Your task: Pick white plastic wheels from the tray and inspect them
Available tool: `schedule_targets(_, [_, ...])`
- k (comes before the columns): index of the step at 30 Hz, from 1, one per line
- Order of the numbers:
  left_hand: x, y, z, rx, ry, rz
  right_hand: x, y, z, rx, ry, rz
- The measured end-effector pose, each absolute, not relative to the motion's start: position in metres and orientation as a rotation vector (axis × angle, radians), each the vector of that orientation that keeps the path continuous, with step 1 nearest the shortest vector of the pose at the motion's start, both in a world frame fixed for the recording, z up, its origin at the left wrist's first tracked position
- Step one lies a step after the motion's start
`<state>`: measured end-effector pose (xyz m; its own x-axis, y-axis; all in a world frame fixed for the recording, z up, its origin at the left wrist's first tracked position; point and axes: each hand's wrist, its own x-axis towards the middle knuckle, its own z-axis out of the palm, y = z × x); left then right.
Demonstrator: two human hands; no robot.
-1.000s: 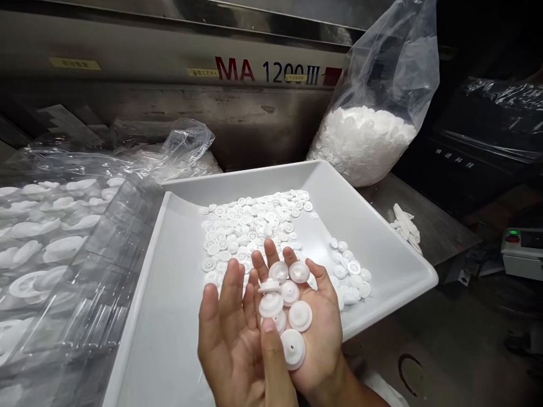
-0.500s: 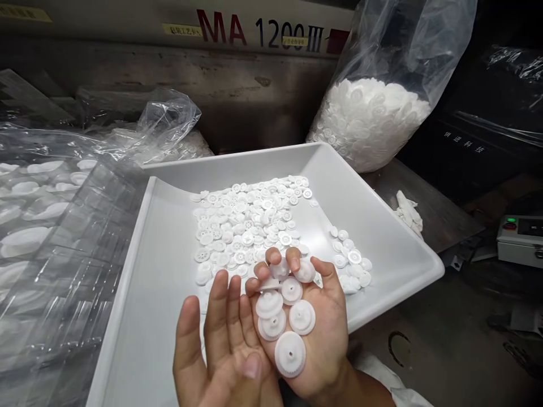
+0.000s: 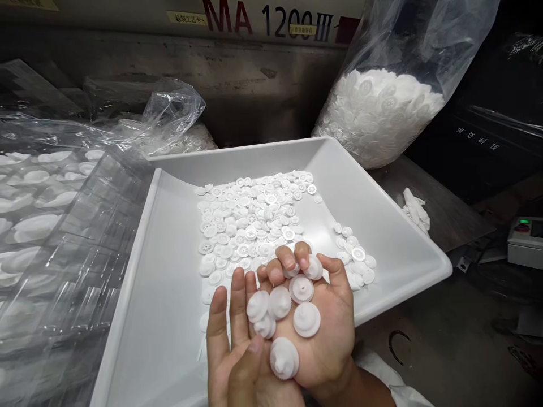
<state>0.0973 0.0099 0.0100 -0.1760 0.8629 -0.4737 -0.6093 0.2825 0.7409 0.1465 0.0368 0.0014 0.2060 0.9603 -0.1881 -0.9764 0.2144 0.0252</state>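
Grips [image 3: 288, 328] cup gears [image 3: 303, 288] above a white tray [image 3: 254, 158].

Item count: two hands, one left hand [image 3: 227, 345] and one right hand [image 3: 324, 345]; eight gears [image 3: 301, 289] on the right palm; one tray [image 3: 237, 154]; tray gears [image 3: 246, 217], too many to count; two bags, left bag [image 3: 176, 107] and right bag [image 3: 424, 45].

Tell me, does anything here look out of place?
Yes: a small clump of white plastic pieces lies on the metal surface outside the white tray, apart from the white plastic gears in it, so it looks stray.
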Motion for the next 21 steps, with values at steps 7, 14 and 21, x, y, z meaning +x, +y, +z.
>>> schedule_targets(7, [0.103, 0.01, 0.009, 0.327, 1.071, 1.492, 0.144, 0.038, 0.001, -0.104, 0.183, 1.34])
schedule_targets(14, [0.105, 0.02, 0.016, 0.34, 1.133, 1.515, 0.144, 0.037, 0.002, -0.134, 0.216, 1.32])
schedule_targets(21, [0.1, 0.034, 0.009, 0.194, 1.025, 1.453, 0.144, 0.037, 0.001, -0.175, 0.18, 1.298])
